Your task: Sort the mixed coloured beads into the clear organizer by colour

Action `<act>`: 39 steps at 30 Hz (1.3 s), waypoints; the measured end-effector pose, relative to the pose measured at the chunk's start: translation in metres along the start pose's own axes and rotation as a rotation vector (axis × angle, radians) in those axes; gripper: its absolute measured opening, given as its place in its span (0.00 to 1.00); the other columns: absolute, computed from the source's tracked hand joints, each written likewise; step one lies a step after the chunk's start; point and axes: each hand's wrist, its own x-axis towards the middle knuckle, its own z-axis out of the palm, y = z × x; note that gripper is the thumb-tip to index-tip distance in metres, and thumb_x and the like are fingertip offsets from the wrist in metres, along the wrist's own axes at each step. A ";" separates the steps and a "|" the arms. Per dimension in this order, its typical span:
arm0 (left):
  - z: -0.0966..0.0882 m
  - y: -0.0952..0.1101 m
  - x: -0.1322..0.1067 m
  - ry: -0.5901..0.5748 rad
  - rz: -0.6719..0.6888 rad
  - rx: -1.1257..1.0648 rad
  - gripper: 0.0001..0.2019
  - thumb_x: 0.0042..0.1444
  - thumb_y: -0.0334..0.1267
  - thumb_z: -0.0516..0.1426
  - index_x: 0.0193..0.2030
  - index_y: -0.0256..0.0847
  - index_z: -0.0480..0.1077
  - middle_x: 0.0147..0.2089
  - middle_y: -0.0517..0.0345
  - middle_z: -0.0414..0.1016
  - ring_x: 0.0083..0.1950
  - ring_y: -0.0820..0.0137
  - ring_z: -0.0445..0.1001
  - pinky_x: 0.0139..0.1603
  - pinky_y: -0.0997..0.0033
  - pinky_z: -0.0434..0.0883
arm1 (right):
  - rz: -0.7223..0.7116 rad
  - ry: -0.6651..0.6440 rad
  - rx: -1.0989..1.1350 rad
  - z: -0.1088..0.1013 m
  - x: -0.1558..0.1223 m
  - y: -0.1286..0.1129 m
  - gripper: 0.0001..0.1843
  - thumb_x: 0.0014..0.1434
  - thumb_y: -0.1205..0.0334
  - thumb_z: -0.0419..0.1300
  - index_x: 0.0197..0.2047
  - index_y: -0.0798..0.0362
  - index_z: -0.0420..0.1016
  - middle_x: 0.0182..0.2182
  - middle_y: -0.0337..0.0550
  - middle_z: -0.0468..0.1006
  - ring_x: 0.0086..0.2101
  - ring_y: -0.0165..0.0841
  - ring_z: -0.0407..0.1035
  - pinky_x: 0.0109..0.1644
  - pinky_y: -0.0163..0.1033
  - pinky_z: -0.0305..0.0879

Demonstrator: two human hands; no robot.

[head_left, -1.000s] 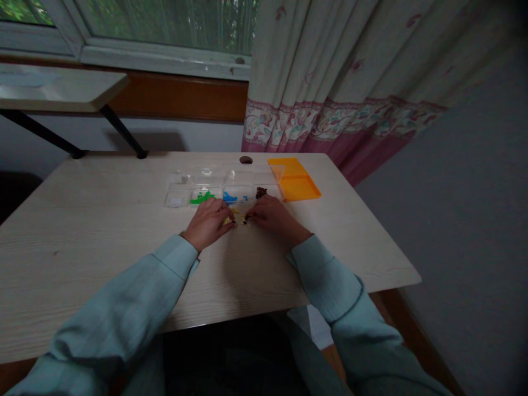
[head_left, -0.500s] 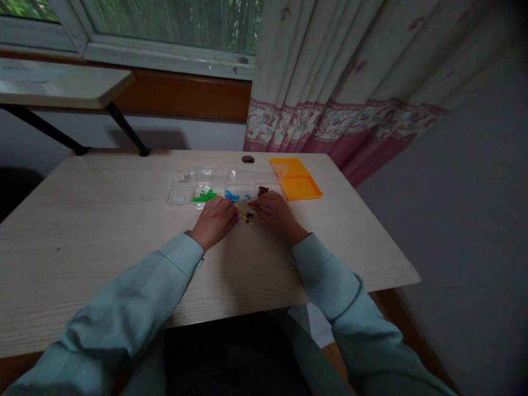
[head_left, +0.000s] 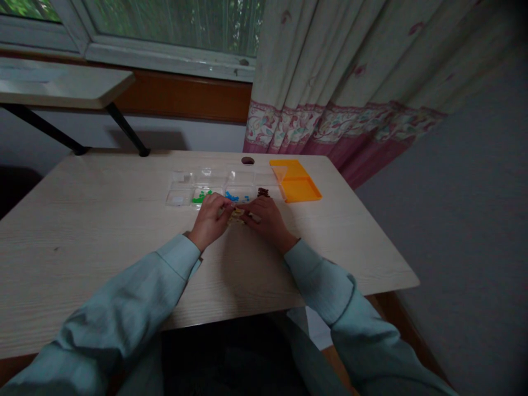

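A small cluster of yellowish toy bricks point(head_left: 236, 215) lies between my two hands, its edges partly covered by fingers. My left hand point(head_left: 209, 221) is closed, thumb and fingertips pinching at the cluster's left side. From the right, my right hand point(head_left: 268, 220) presses bent fingers against the same cluster. Beyond my hands is a clear plastic compartment box point(head_left: 180, 193). Green bricks point(head_left: 202, 196) fill part of one compartment, blue bricks point(head_left: 231, 196) lie to their right, and dark brown bricks point(head_left: 263, 192) sit farther right, just above my right hand.
An orange lid or tray point(head_left: 303, 188) lies at the box's right end. A round dark hole point(head_left: 248, 160) is in the table point(head_left: 124, 236) near its back edge. A raised shelf point(head_left: 66, 85) stands at the back left. A curtain point(head_left: 313, 99) hangs behind.
My right hand has moved left toward my left hand, and the fingertips now meet at the yellowish bricks. My left hand has shifted slightly left and turned, showing its thumb.
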 end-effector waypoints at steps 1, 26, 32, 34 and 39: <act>0.001 0.000 0.000 0.013 -0.005 -0.024 0.10 0.65 0.41 0.50 0.36 0.41 0.69 0.36 0.55 0.70 0.42 0.65 0.67 0.48 0.62 0.65 | 0.016 0.014 -0.003 0.001 0.000 -0.002 0.15 0.64 0.53 0.57 0.49 0.47 0.78 0.34 0.43 0.80 0.37 0.35 0.69 0.47 0.42 0.62; 0.005 -0.002 -0.002 0.022 0.033 -0.145 0.16 0.67 0.44 0.49 0.40 0.41 0.77 0.33 0.54 0.71 0.39 0.67 0.69 0.44 0.64 0.66 | 0.150 0.390 -0.010 -0.010 -0.001 0.020 0.13 0.65 0.55 0.55 0.39 0.49 0.80 0.31 0.43 0.80 0.35 0.34 0.71 0.43 0.42 0.64; -0.001 -0.001 -0.003 0.084 -0.022 -0.137 0.18 0.67 0.45 0.48 0.42 0.42 0.78 0.34 0.55 0.71 0.41 0.67 0.68 0.46 0.63 0.66 | 0.420 0.488 -0.159 -0.018 -0.006 0.059 0.14 0.62 0.52 0.58 0.35 0.50 0.80 0.36 0.45 0.79 0.41 0.38 0.68 0.51 0.48 0.59; -0.002 0.000 -0.004 0.102 -0.017 -0.139 0.18 0.67 0.45 0.48 0.41 0.42 0.78 0.34 0.55 0.70 0.40 0.67 0.68 0.46 0.63 0.66 | 0.467 0.469 -0.191 -0.015 -0.007 0.062 0.12 0.61 0.52 0.59 0.35 0.50 0.80 0.37 0.45 0.78 0.43 0.39 0.66 0.52 0.48 0.58; -0.002 0.001 -0.004 0.090 0.000 -0.128 0.18 0.67 0.45 0.48 0.41 0.43 0.77 0.34 0.55 0.71 0.40 0.67 0.68 0.47 0.63 0.66 | 0.524 0.454 -0.214 -0.010 -0.008 0.063 0.11 0.59 0.53 0.60 0.34 0.49 0.80 0.39 0.45 0.77 0.45 0.40 0.63 0.52 0.48 0.55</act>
